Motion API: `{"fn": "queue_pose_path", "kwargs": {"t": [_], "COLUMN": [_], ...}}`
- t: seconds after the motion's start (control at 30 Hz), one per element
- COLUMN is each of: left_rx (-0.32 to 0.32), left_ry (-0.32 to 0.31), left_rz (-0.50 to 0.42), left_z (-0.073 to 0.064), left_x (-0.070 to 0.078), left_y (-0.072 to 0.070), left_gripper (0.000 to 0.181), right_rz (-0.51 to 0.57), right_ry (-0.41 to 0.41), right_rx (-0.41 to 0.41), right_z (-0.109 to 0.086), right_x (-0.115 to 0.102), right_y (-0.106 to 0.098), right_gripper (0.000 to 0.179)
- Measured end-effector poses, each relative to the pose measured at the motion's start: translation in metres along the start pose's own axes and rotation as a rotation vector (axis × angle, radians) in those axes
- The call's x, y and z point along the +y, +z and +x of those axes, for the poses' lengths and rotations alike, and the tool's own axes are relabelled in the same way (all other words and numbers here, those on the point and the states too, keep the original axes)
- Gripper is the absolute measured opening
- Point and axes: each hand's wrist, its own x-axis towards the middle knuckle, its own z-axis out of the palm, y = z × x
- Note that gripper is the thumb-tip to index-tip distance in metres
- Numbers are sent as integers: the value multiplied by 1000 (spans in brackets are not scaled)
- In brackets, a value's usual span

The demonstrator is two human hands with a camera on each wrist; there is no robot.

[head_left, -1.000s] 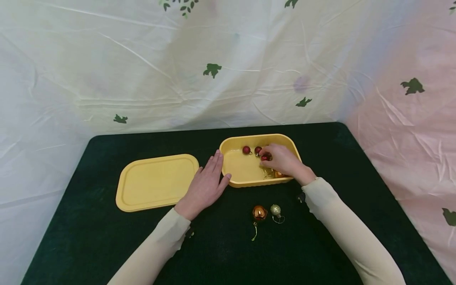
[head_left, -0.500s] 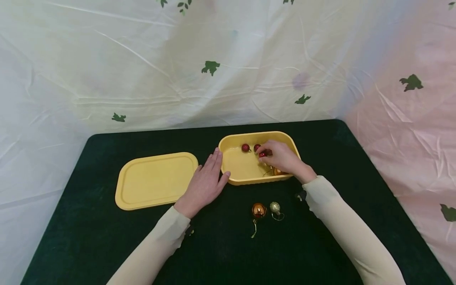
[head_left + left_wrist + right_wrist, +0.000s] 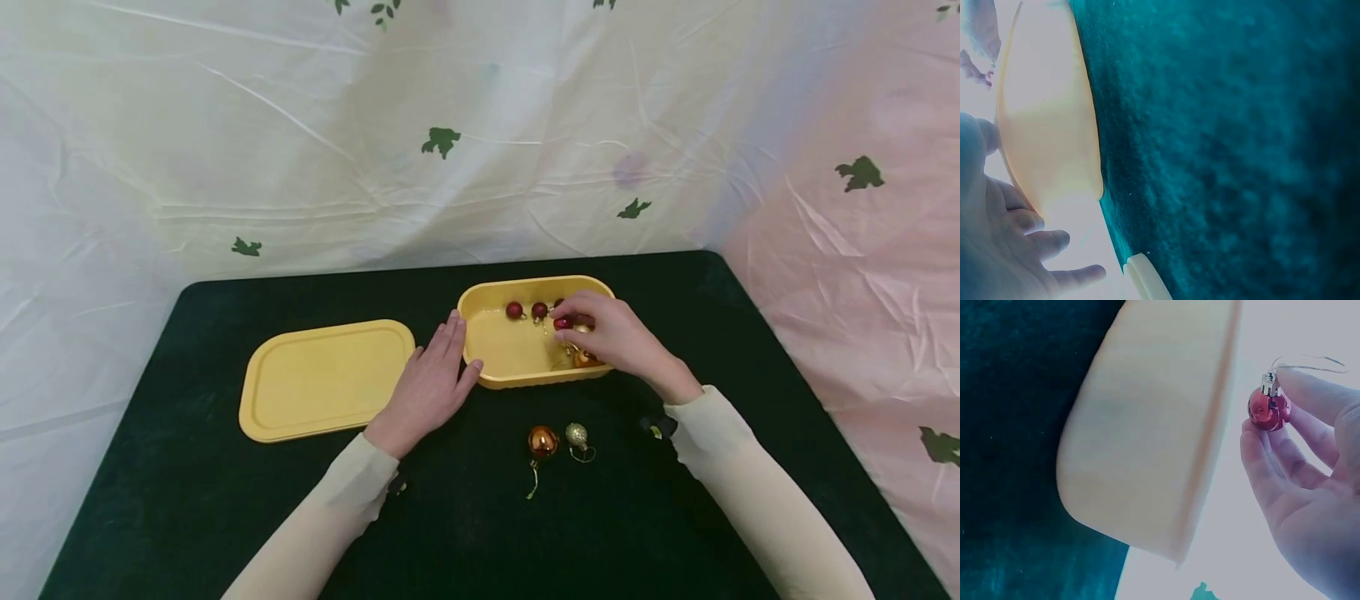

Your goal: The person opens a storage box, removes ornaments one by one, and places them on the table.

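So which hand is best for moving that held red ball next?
Probably the right hand: it pinches the red ball above the yellow box, while the left hand rests at the box's left end, gripping no ball.

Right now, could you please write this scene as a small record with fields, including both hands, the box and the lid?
left hand: fingers extended, at the box's left end
right hand: pinches a shiny red ornament
yellow box: uncovered; holds dark red ornaments and others, partly hidden
yellow lid: flat on the dark green table, left of the box
outside, nearer the person: orange ornament, pale gold ornament
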Motion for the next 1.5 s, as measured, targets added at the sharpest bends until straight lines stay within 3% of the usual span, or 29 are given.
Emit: {"fn": "queue_pose_path", "kwargs": {"t": [0.4, 0.63, 0.83, 1.3, 1.5], "left_rx": [-6, -5, -10, 5, 3], "left_ry": [2, -3, -10, -3, -4], "left_rz": [16, 4, 3, 8, 14], "left_z": [0, 1, 1, 0, 0], "left_x": [0, 0, 1, 1, 2], "left_y": [-1, 0, 0, 0, 0], "left_gripper": [76, 76, 76, 75, 76], "right_rz": [-31, 5, -26, -39, -35], "right_ry": [-42, -71, -88, -56, -8], "right_rx": [23, 12, 15, -9, -31], "right_z": [-29, -48, -62, -93, -103], "right_x": [-18, -18, -16, -8, 1], "right_y": [-18, -23, -24, -17, -10], "right_gripper": [24, 23, 25, 26, 26]}}
